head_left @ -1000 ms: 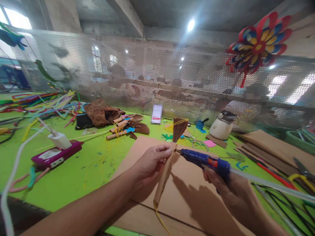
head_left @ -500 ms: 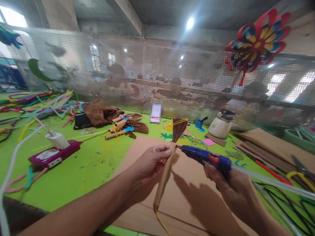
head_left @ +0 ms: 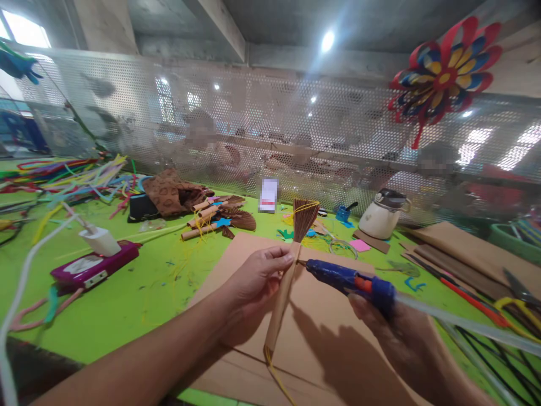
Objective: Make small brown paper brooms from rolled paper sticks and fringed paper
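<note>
My left hand pinches a small handmade broom near the top of its rolled brown paper handle. Its pleated dark brown head fans out upward, with yellow string across it. More yellow string trails from the handle's lower end. A blue glue gun is gripped in my right hand, and its nozzle touches or nearly touches the handle just right of my left fingertips. Beneath both hands lies a sheet of brown cardboard.
Several similar finished pieces lie at the back left. A purple power strip with a white plug sits left. At right are a cream kettle, cardboard pieces and yellow-handled scissors. A perforated screen stands behind.
The glue gun's nozzle has moved down along the paper handle, from its top edge to a lower spot. The left hand keeps its pinch, and the broom has shifted slightly.
</note>
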Available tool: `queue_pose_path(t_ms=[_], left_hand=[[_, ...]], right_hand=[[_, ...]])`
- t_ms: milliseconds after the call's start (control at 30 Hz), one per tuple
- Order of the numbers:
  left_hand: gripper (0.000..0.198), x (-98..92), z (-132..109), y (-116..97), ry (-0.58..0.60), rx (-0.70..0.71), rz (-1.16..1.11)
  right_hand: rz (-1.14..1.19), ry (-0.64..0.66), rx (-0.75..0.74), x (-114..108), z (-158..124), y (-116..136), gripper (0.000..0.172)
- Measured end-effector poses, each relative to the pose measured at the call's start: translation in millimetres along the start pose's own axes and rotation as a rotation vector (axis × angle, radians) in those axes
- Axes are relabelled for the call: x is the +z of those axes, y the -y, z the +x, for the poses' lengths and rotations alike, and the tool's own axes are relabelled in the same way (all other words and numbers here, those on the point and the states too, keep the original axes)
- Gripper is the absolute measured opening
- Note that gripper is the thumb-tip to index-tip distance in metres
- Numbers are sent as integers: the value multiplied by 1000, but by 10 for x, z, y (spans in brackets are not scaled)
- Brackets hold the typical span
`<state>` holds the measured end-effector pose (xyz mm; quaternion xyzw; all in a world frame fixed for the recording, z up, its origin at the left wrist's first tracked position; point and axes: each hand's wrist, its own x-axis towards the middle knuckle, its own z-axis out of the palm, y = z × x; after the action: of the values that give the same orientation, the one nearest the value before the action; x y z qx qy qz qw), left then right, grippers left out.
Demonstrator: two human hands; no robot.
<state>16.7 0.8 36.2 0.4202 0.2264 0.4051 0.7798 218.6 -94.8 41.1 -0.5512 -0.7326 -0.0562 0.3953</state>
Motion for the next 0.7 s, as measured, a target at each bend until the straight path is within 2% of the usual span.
queue_pose_path(t_ms=[100, 233, 367, 700], left_hand=[[22, 11, -9, -12, -8, -3, 14], [20, 20, -22, -17, 2, -21, 13], [22, 24, -26, -11, 7, -46, -4], [25, 30, -29, 0, 30, -19, -56]], right_hand=[[-29, 7, 23, -3, 3, 8, 39], [12, -60, 15, 33, 2, -9, 35], [-7, -97, 67, 68, -4, -42, 37], [-11, -102, 56, 52, 20, -11, 38]])
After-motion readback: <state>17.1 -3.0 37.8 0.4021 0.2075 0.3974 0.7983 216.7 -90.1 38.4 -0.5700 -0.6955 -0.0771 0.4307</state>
